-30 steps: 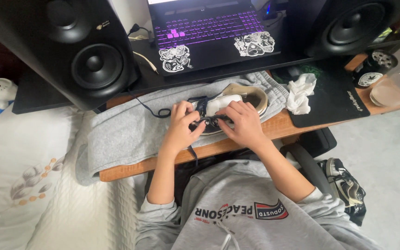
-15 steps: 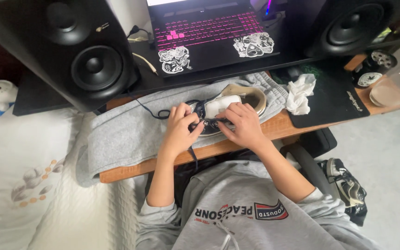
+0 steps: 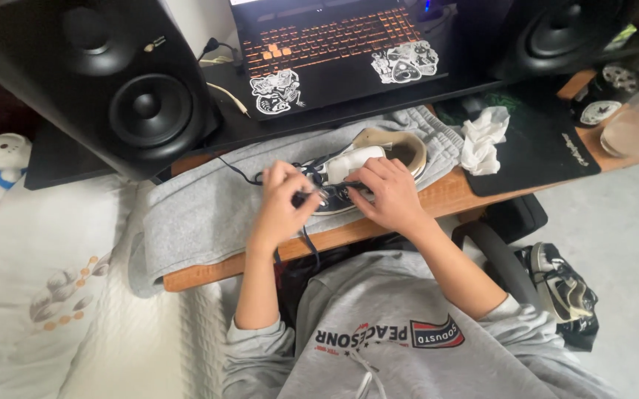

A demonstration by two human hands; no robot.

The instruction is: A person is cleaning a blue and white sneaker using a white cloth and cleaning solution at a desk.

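Bedding (image 3: 61,295) in white, with a small flower print, fills the space left of the wooden desk (image 3: 452,198). Speakers come next: one large black speaker (image 3: 124,89) stands at the desk's far left and a second black speaker (image 3: 556,33) at its far right, with an open laptop (image 3: 334,52), keys lit orange and stickers on its palm rest, between them. Grey fabric (image 3: 201,210) is spread over the desk's near edge and hangs off its left end. A dark mat (image 3: 548,159) covers the desk's right part, with a crumpled white tissue (image 3: 482,137) on it and a clear glass (image 3: 633,129) just beyond its right side. On the floor right of the desk lies a dark shoe (image 3: 563,292).

At the desk's near middle, on the grey fabric, rests the sneaker (image 3: 371,162), dark with a white tongue and tan lining. The left hand (image 3: 281,203) is curled, its fingertips pinching the dark lace (image 3: 308,240), whose loose end dangles off the desk's edge. The right hand (image 3: 390,193) lies over the sneaker's front, fingers bent and pinching the lace there.
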